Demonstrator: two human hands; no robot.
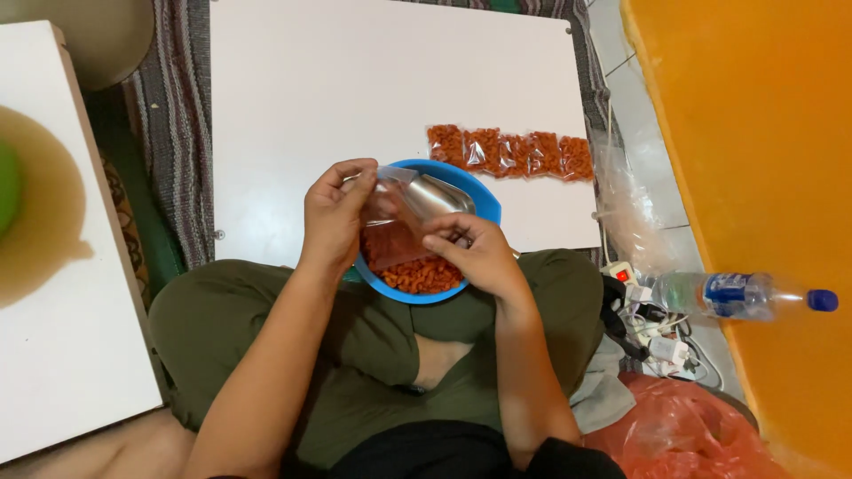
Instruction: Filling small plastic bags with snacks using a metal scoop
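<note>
Both hands, left and right, pinch a small clear bag. It hides much of the blue bowl of orange snacks.

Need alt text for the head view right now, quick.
Both hands, left hand and right hand, hold a small clear bag over a blue bowl of orange snacks. A metal scoop rests in the bowl; filled packets lie on the white board behind.

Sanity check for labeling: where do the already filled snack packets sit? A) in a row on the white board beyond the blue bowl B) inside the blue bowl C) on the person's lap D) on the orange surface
A: the filled snack packets lie in a row on the white board, beyond the blue bowl.
</note>
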